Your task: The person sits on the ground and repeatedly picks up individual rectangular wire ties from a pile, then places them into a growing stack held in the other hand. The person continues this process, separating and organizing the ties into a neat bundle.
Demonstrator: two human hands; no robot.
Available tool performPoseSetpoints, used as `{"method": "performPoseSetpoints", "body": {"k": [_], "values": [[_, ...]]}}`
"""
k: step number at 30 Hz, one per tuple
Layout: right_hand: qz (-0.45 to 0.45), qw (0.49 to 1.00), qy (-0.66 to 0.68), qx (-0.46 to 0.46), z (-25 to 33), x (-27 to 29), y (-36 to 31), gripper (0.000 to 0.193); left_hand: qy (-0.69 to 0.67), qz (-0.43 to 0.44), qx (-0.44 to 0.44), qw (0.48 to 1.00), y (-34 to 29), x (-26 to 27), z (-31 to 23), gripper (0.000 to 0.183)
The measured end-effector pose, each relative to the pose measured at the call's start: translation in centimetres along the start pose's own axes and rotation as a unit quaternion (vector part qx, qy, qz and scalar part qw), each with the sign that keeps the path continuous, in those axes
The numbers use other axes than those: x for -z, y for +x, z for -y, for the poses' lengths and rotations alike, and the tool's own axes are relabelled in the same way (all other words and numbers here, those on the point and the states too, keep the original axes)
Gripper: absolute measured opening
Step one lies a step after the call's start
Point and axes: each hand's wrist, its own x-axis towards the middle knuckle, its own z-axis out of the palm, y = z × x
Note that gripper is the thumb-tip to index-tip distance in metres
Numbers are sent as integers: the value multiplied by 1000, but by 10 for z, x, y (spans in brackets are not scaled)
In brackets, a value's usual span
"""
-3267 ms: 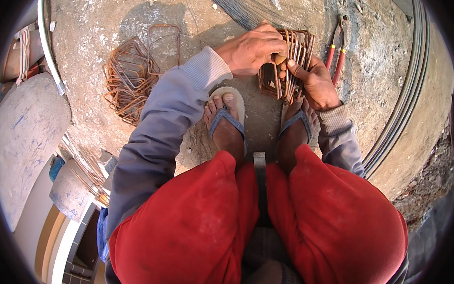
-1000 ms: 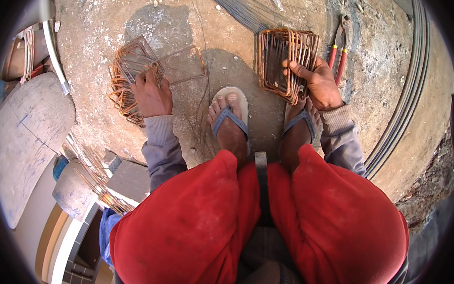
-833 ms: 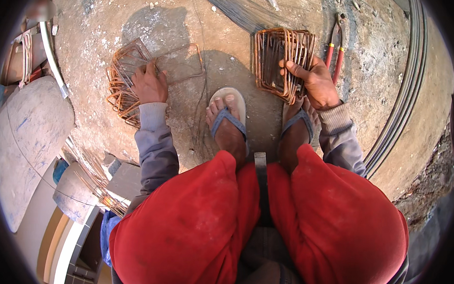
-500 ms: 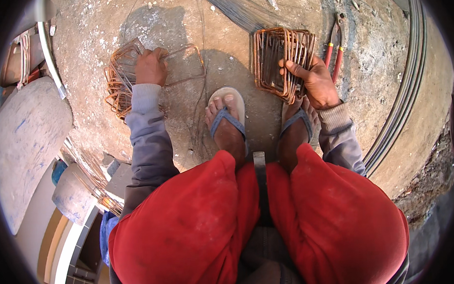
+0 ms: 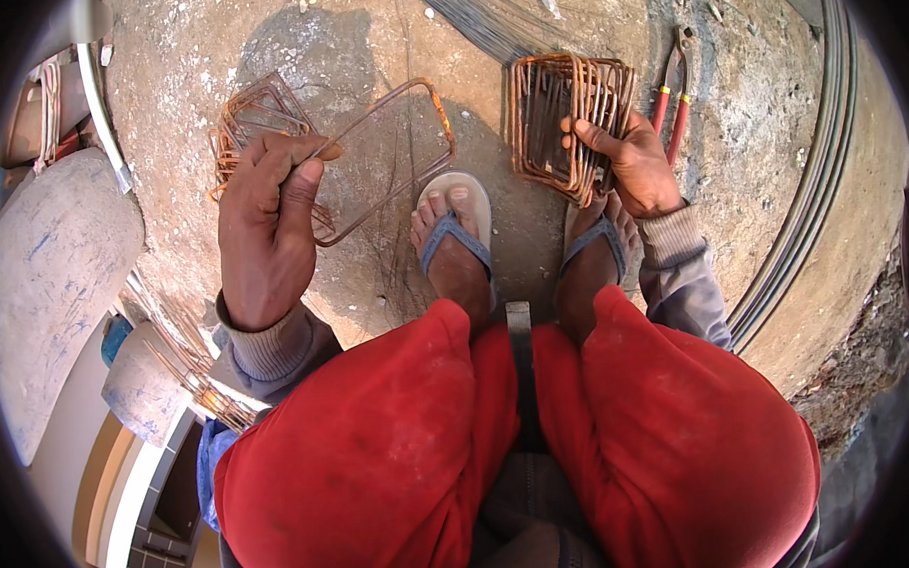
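Note:
My left hand (image 5: 267,225), raised off the ground, pinches one rusty rectangular rebar stirrup (image 5: 442,109) between thumb and fingers. The stirrup reaches out to the right toward my left foot. Behind that hand lies a loose pile of rusty stirrups (image 5: 268,102), partly covered by the fingers. On the right, my right hand (image 5: 639,167) is closed around the near right edge of a neat stack of stirrups (image 5: 573,75), its thumb over the bars. Beside the stack lie pincers (image 5: 678,116) with red handles.
Thin grey tie wires (image 5: 480,23) lie at the far side. Long dark rods (image 5: 817,191) curve along the right. A large pale panel (image 5: 59,288) stands at the left, with thin rusty rods (image 5: 182,364) near it. My sandalled feet (image 5: 455,229) are between both stirrup groups.
My left hand has come up from the pile and nearer to me, lifting one stirrup with it. My right hand stays on the stack with hardly any motion.

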Motion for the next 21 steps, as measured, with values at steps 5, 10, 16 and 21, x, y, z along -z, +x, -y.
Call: {"method": "performPoseSetpoints", "body": {"k": [5,10,16,21], "values": [[11,1000,-3,9,4,-1,-1,20,-484,-101,158,855,9,-6,-3,23],[9,1000,-1,8,5,-2,-2,20,-679,-35,265,684,21,-76,27,19],[7,1000,-3,15,4,-4,-1,20,-697,73,394,594,7,-180,34,18],[10,1000,-7,14,2,-2,-1,20,-706,58,400,581,6,-193,39,18]]}}
